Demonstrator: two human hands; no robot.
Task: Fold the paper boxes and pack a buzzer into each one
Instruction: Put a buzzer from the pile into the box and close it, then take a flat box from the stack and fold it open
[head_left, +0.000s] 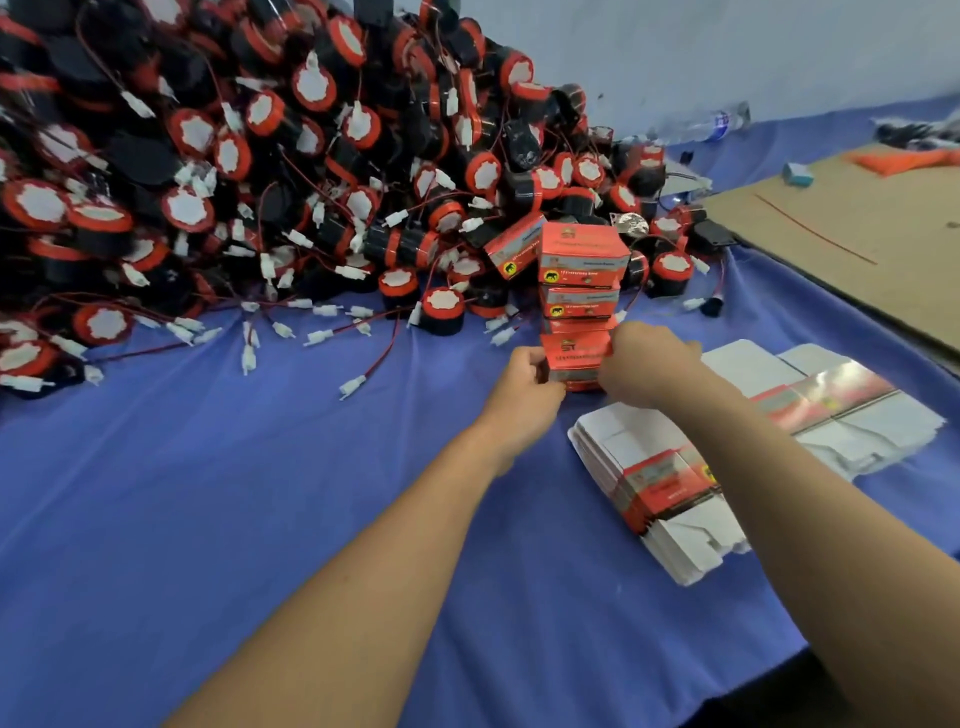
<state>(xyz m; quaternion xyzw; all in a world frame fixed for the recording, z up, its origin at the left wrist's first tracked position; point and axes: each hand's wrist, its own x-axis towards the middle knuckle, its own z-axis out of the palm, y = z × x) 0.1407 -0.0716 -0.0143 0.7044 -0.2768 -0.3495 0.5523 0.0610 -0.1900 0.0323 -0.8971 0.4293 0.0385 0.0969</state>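
Both hands clasped one red box (576, 358): left hand (524, 382) on its 9 o'clock side, right hand (647, 364) on its 3 o'clock side, fingers curled against it. At 12 o'clock, directly above it, rose a stack of closed boxes (581, 270). Flat box blanks (654, 483) lay at 5 o'clock on the blue cloth (260, 519), more blanks (831, 405) at 3 o'clock. From 9 to 12 o'clock sprawled the heap of buzzers (234, 156); a cardboard sheet (857, 218) lay at 2 o'clock.

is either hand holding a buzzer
No, the left hand and right hand both grip a red box, while the buzzers lie piled beyond it.
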